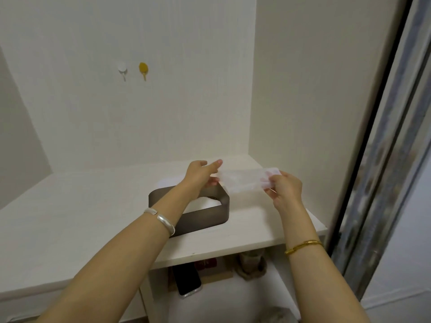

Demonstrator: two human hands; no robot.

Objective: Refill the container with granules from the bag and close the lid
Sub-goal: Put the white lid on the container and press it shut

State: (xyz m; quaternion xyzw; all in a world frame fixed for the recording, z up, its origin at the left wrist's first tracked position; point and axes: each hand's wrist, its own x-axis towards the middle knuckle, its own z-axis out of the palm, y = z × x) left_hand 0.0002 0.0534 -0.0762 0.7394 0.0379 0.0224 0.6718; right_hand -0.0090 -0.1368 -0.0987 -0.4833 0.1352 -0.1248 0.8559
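On the white shelf (pixel 93 206), toward its right end, sits a brown container (pixel 205 217) with rounded corners and no lid on it; its inside looks pale, though the left forearm crosses over it and hides much of the opening. Above and just beyond the container's far right corner, both hands hold a translucent, whitish bag (pixel 242 180) stretched sideways between them in the air. The left hand (pixel 200 173) grips the bag's left end, thumb and forefinger extended toward the far wall, the other fingers curled underneath against the plastic. The right hand (pixel 284 187) pinches the bag's right end, fingers bunched together around the gathered plastic. The bag is blurred, so its contents are hard to make out; it may hold pale granules.

A silver bangle (pixel 161 220) circles the left wrist and a gold bracelet (pixel 303 246) the right. On the far wall, up and to the left, hang a white hook (pixel 122 69) and a yellow hook (pixel 143 69) side by side. Below the shelf's near edge, in a lower compartment, a dark phone (pixel 187 279) leans upright beside a small round pot (pixel 250 264). A grey sliding-door frame (pixel 382 159) runs down the right side.
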